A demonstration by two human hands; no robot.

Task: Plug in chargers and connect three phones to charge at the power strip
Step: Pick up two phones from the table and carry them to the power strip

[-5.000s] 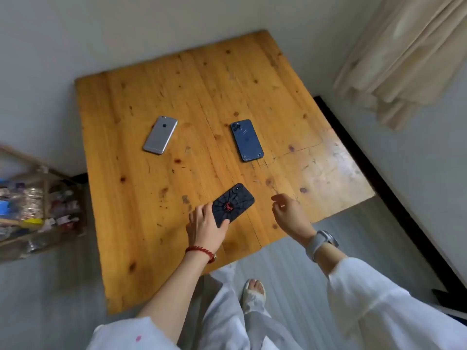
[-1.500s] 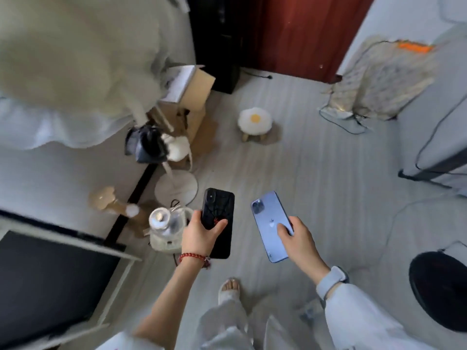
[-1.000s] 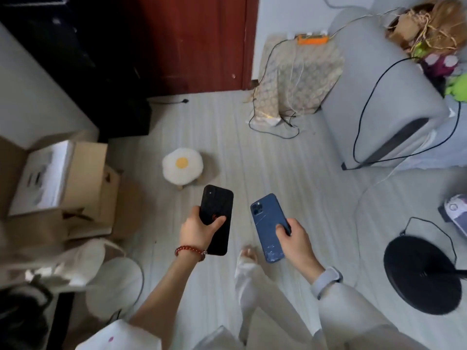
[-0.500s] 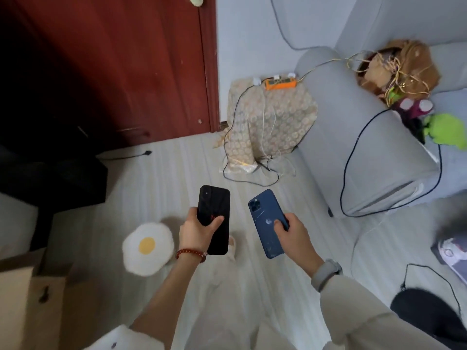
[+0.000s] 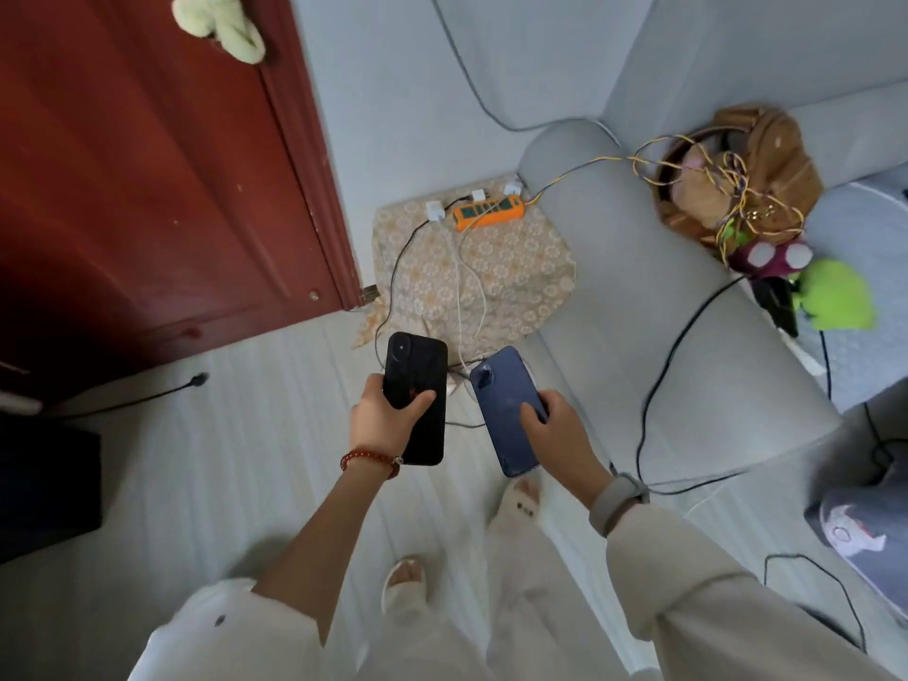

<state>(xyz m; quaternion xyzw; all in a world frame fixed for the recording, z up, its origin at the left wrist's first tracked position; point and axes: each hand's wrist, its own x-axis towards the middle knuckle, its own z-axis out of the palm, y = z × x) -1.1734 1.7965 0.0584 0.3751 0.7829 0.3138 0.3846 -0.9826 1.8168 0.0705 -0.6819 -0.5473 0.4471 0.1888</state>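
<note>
My left hand (image 5: 383, 419) grips a black-cased phone (image 5: 417, 385), back side up. My right hand (image 5: 560, 435) grips a dark blue phone (image 5: 506, 410), also back up. Ahead, an orange power strip (image 5: 488, 213) lies on a floral cloth-covered stand (image 5: 516, 272) between the door and the sofa. White charger bricks (image 5: 435, 210) sit beside the strip, and black and white cables (image 5: 459, 287) trail from them down the cloth toward the floor. The third phone is not in view.
A dark red door (image 5: 147, 189) stands at the left. A grey sofa (image 5: 663, 297) fills the right, with a brown bag (image 5: 766, 169), tangled yellow wires and plush toys on it. Black cables (image 5: 653, 400) cross the sofa arm and the pale floor (image 5: 221, 459).
I left the wooden table holding the black and blue phones, turned through the room and walked toward the stand. The power strip has drawn closer and nearer the centre.
</note>
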